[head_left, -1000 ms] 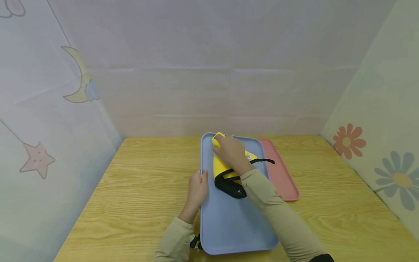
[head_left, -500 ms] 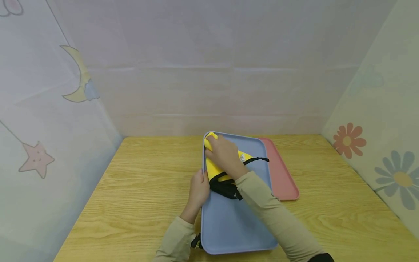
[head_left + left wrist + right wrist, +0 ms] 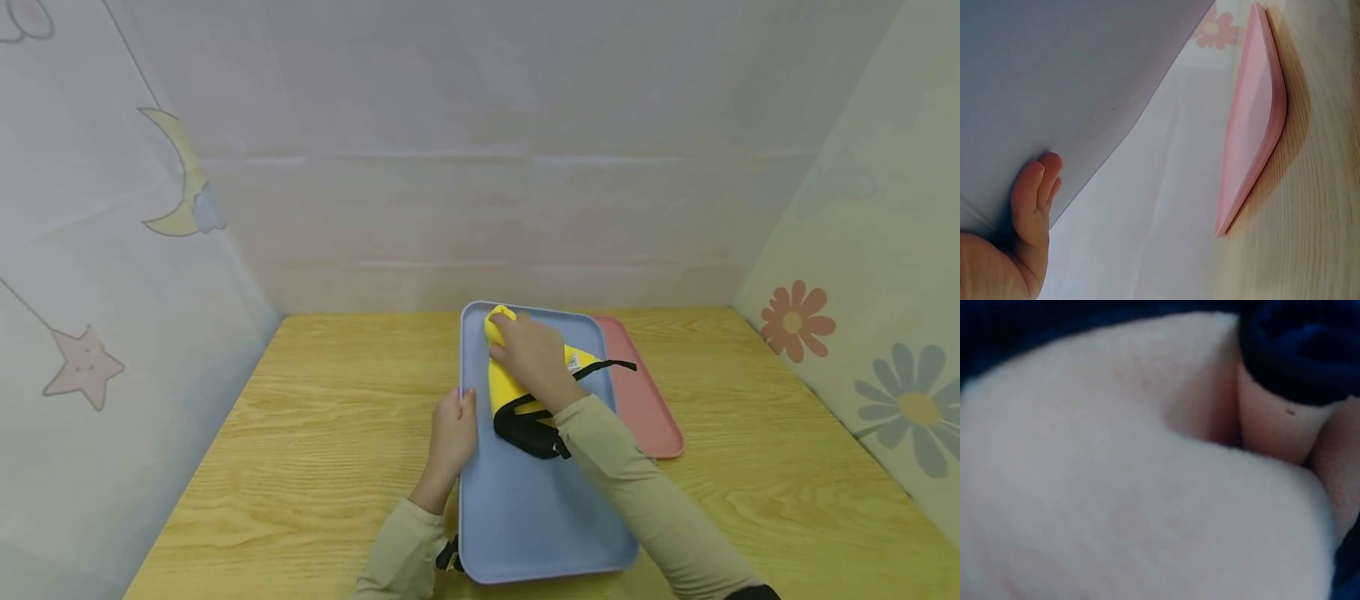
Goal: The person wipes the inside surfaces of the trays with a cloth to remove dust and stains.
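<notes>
A light blue tray is held raised off the table, its left rim in my left hand. The thumb lies along that rim, and in the left wrist view the left fingers press the tray's underside. My right hand grips a bunched yellow cloth with black trim and a thin black strap, against the upper part of the tray's face. Part of the cloth is hidden under the hand. The right wrist view is mostly blurred skin, with dark material at the edges.
A pink tray lies on the wooden table, partly behind the blue tray. Pale printed sheets stand at the back and both sides of the table.
The right hand and yellow cloth shifted left to the tray's rim half a second ago, and are now back to the right. The blue tray swung slightly along with them. The left hand keeps its hold.
</notes>
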`<action>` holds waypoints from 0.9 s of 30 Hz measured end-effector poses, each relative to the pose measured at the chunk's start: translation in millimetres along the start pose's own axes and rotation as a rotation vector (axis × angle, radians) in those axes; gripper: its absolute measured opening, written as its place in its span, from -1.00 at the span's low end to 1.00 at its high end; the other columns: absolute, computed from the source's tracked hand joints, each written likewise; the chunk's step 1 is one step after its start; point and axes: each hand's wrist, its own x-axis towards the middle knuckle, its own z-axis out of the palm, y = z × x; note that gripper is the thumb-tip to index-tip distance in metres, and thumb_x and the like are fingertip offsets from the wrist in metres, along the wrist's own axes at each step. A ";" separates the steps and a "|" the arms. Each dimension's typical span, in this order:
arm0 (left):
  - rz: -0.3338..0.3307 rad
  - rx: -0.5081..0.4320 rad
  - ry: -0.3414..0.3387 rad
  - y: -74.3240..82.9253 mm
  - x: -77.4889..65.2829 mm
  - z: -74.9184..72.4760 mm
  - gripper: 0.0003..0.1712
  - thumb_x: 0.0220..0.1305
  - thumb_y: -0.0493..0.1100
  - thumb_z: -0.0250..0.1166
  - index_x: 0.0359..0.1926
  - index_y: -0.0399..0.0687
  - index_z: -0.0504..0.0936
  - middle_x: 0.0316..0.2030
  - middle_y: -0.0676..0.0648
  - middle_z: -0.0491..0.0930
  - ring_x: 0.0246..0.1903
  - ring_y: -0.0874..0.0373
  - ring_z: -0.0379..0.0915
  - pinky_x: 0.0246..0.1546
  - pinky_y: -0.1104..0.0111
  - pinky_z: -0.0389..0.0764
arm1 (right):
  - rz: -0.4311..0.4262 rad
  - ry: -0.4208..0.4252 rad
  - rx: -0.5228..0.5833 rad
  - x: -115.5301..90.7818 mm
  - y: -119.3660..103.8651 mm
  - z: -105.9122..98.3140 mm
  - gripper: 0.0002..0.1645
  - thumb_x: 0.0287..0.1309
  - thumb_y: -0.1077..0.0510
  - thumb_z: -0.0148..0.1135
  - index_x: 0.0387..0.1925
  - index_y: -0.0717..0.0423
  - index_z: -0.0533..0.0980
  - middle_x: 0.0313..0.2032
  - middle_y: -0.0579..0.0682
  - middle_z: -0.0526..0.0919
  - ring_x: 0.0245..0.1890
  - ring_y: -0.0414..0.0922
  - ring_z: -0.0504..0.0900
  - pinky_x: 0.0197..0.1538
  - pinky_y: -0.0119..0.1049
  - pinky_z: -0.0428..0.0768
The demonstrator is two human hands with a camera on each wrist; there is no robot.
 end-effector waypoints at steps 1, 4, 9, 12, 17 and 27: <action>-0.003 0.001 0.001 0.6 -0.2 -0.5 -0.71 0.29 -0.33 -0.02 -0.60 -0.30 0.35 -0.74 0.06 0.11 -0.73 0.27 0.06 -0.73 0.44 0.15 | 0.012 -0.005 0.000 -0.2 3.3 0.5 -0.54 0.05 0.08 0.14 0.05 0.01 0.42 -0.24 0.13 0.51 -0.67 -0.08 0.37 -0.66 -0.31 0.32; -0.014 0.006 -0.005 2.0 -0.5 -2.0 -0.70 0.29 -0.33 -0.03 -0.61 -0.28 0.34 -0.74 0.06 0.12 -0.73 0.26 0.05 -0.72 0.45 0.14 | 0.039 -0.005 -0.006 -0.6 14.1 2.6 -0.54 0.03 0.09 0.13 0.04 0.00 0.43 -0.28 0.14 0.51 -0.65 -0.06 0.37 -0.64 -0.28 0.33; -0.034 0.007 -0.016 3.5 -0.2 -4.6 -0.70 0.30 -0.33 -0.04 -0.60 -0.28 0.33 -0.74 0.05 0.10 -0.73 0.23 0.01 -0.72 0.46 0.10 | 0.068 -0.017 0.005 0.3 31.7 3.8 -0.55 0.00 0.11 0.12 0.01 0.03 0.44 -0.34 0.15 0.49 -0.59 -0.02 0.39 -0.61 -0.24 0.33; -0.035 0.011 -0.008 3.1 0.3 -6.5 -0.71 0.30 -0.33 -0.04 -0.58 -0.30 0.36 -0.73 0.05 0.11 -0.71 0.22 0.03 -0.71 0.44 0.13 | 0.086 -0.045 -0.012 1.5 41.6 4.4 -0.55 0.01 0.09 0.12 0.01 0.05 0.43 -0.42 0.12 0.48 -0.56 -0.03 0.39 -0.60 -0.27 0.32; -0.054 0.011 -0.005 0.4 0.9 -9.2 -0.71 0.31 -0.32 -0.05 -0.57 -0.29 0.35 -0.73 0.05 0.12 -0.71 0.21 0.03 -0.71 0.43 0.14 | 0.121 -0.083 -0.022 2.6 58.7 9.5 -0.53 0.03 0.07 0.11 0.04 0.06 0.41 -0.43 0.13 0.45 -0.58 -0.03 0.38 -0.64 -0.30 0.30; -0.021 0.013 0.006 0.3 1.5 -14.1 -0.73 0.31 -0.33 -0.05 -0.55 -0.33 0.37 -0.72 0.04 0.12 -0.70 0.22 0.04 -0.70 0.42 0.16 | 0.180 -0.091 0.031 -3.0 92.0 16.6 -0.54 0.05 0.09 0.14 0.01 0.18 0.41 -0.50 0.07 0.47 -0.60 -0.02 0.37 -0.59 -0.28 0.29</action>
